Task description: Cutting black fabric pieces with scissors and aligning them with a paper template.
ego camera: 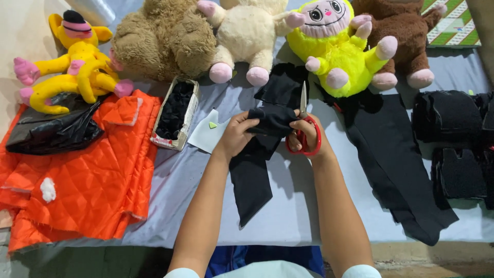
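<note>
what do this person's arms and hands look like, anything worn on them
Both forearms are bare from wrist to above the elbow. The left hand and right hand wear no gloves, and no rings, watch or bracelet can be seen. At the bottom edge of the head view, a pale, whitish short sleeve shows on the left arm and a matching one on the right.

Plush toys (247,36), orange quilted fabric (87,180), perhaps black scraps in a box (175,116).
</note>
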